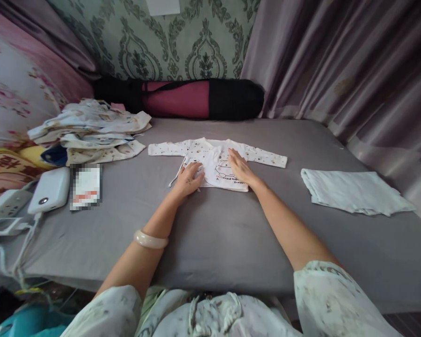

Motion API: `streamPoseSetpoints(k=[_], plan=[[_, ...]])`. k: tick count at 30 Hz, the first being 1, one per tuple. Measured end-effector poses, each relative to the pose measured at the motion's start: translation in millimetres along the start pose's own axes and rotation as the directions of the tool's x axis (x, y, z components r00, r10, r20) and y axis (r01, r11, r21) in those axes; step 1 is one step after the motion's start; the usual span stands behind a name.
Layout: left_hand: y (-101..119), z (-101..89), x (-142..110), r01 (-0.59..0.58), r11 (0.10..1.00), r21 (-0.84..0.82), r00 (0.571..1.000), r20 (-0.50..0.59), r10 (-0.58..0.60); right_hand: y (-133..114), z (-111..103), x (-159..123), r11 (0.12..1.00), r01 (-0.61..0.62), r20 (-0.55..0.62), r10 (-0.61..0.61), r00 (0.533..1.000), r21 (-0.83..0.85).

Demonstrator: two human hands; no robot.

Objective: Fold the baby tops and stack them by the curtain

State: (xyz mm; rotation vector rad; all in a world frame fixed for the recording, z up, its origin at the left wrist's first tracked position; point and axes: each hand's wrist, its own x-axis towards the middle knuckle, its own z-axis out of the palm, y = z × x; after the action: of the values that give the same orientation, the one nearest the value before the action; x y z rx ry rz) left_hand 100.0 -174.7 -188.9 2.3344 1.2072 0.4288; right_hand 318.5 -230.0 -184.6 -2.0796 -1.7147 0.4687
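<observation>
A small white baby shirt (210, 157) with a printed pattern lies spread on the grey sheet (224, 238), both sleeves stretched out sideways. My left hand (190, 179) rests on its lower left front, fingers apart. Flat on the right side of the front, beside a line-drawn animal print, lies my right hand (239, 167) with its fingers stretched out. Both palms face down on the cloth, and neither hand grips it. Part of the print is hidden under the right hand.
At the left are a heap of clothes (98, 121), a white power bank (49, 189) with a cable, a power strip (7, 208) and a blurred card (86, 186). A folded pale cloth (354, 191) lies right. A black and maroon roll bag (178, 99) lines the wall.
</observation>
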Motion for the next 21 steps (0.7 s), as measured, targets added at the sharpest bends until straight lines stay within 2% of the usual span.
streamPoseSetpoints(k=[2, 4, 7, 9, 15, 17, 19, 21], plan=[[-3, -5.1, 4, 0.013, 0.995, -0.099, 0.999, -0.029, -0.016, -1, -3, -4, 1.0, 0.026, -0.025, -0.026, 0.999, -0.016], [-7, -9.5, 8, 0.005, 0.993, -0.117, 0.998, -0.062, -0.012, -5, 0, -9, 0.992, 0.087, -0.021, -0.09, 0.996, -0.095], [-10, -12.7, 14, -0.048, 0.999, -0.025, 0.997, -0.056, 0.047, -14, 11, -17, 0.965, 0.172, 0.012, -0.173, 0.985, -0.198], [-9, -11.6, 18, -0.104, 0.994, 0.043, 0.994, -0.031, 0.105, -18, 18, -19, 0.958, 0.186, 0.035, -0.183, 0.983, -0.22], [7, 7.2, 34, -0.277, 0.947, 0.165, 0.958, -0.023, 0.285, -15, 22, -16, 0.976, 0.169, 0.063, -0.162, 0.985, -0.137], [14, 15.3, 42, -0.32, 0.932, 0.169, 0.945, -0.018, 0.328, -8, 16, -9, 0.978, 0.194, 0.01, -0.194, 0.981, -0.074], [21, 22.3, 52, -0.354, 0.922, 0.16, 0.932, -0.025, 0.362, 6, 2, 0, 0.982, 0.19, -0.103, -0.19, 0.976, -0.01], [28, 27.8, 62, -0.372, 0.915, 0.159, 0.924, -0.027, 0.38, 26, -18, 9, 0.994, 0.105, -0.239, -0.093, 0.967, 0.037]])
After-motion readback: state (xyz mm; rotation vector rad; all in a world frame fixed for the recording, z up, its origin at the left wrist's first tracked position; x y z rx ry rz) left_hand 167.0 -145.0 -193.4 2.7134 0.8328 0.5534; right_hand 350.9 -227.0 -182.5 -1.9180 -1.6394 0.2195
